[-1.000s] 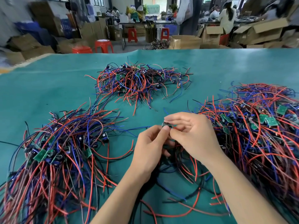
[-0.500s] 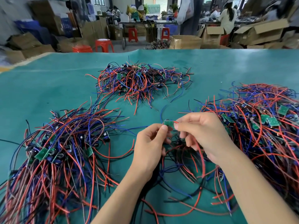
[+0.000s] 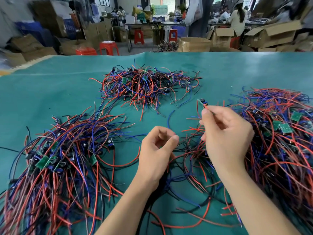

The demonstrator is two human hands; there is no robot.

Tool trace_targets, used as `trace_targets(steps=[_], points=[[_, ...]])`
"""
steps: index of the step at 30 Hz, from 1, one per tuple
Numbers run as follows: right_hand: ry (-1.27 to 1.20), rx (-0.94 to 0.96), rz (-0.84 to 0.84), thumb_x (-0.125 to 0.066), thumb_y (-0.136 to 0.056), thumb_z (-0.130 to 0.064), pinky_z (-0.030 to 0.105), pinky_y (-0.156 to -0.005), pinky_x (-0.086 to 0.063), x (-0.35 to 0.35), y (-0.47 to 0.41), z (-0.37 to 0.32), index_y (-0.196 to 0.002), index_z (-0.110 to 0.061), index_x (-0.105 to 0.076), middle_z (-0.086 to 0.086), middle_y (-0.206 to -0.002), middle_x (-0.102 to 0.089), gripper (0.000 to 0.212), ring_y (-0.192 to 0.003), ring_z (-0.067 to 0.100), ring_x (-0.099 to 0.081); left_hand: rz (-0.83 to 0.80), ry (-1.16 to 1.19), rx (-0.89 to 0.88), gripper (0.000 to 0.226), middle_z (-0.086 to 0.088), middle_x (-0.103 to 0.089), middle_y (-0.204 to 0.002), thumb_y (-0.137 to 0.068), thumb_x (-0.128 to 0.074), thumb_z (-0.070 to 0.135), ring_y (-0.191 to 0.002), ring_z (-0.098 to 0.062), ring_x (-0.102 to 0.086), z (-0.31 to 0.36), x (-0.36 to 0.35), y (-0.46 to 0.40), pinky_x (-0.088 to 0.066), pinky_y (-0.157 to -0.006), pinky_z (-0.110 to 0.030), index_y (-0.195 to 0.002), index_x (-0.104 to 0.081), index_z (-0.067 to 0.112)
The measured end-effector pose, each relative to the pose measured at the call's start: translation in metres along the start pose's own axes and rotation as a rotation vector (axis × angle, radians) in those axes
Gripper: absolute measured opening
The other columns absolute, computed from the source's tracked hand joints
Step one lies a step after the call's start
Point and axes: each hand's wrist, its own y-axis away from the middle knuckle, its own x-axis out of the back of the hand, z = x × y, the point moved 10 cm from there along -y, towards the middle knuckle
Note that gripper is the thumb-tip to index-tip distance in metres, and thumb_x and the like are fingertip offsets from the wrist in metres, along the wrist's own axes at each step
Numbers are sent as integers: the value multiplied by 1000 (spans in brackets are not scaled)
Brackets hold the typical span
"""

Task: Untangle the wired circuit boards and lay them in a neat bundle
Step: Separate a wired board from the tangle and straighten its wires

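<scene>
One wired circuit board [image 3: 203, 102], pinched at its wires above the right hand [image 3: 223, 134], left hand [image 3: 156, 150] loosely curled around trailing wires [image 3: 191, 150]; snagging is risked if lifted against tangle below.

Red stools [image 3: 109, 47] are standing behind the green bench [image 3: 50, 92], cardboard boxes [image 3: 194, 44] are sitting nearby, people are working beyond.

- My bench [image 3: 50, 92] has a teal green cover.
- Behind it I see red plastic stools [image 3: 109, 47] on a grey floor.
- Open cardboard boxes [image 3: 271, 36] are stacked at both sides.
- Far back, people sit at long tables [image 3: 152, 23].
</scene>
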Motion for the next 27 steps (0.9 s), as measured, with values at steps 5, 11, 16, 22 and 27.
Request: trace_targets(steps=[5,11,16,22,27], points=[[162,198,-395,-75,-83,-18,20,-64,-55,-50,27,-24,-84,-20,-80,-23,-65,-69,5,-57,-4,-64,-94,131,110,32,-11,-75,-87,-104,-47,26,-74,-17,-68,-4,-13,0,-53,-55,-24,-96,-72,7],[153,132,-658,-79,-75,-18,18,-47,-42,-69,42,-21,-72,-12,-76,-10,-50,-61,7,-41,0,-43,-55,183,131,33,-22,-73,-89,-105,-46,20,-74,-22,-67,-9,-7,-1,-56,-62,-26,-94,-71,1],[223,-54,-744,-69,-84,-40,37,-57,-50,-69,36,2,-65,-11,-70,6,-52,-60,35,-52,25,-58,-10,148,120,21,-13,-64,-74,-105,-43,15,-62,-23,-59,-11,-3,-2,-49,-60,-32,-112,-63,12],[222,-212,-572,-68,-93,-42,31,-58,-43,-59,26,19,-70,-14,-66,-4,-54,-61,37,-52,14,-54,-140,83,70,21,-15,-71,-77,-106,-42,15,-59,-20,-61,-2,-13,1,-44,-51,-23,-112,-61,18],[-198,-472,-759,-66,-97,-33,29,-48,-27,-78,47,29,-85,-3,-73,6,-54,-50,33,-49,21,-44,-245,29,43,20,-6,-72,-70,-106,-42,18,-56,-18,-61,4,-23,6,-38,-47,-19,-125,-47,18]])
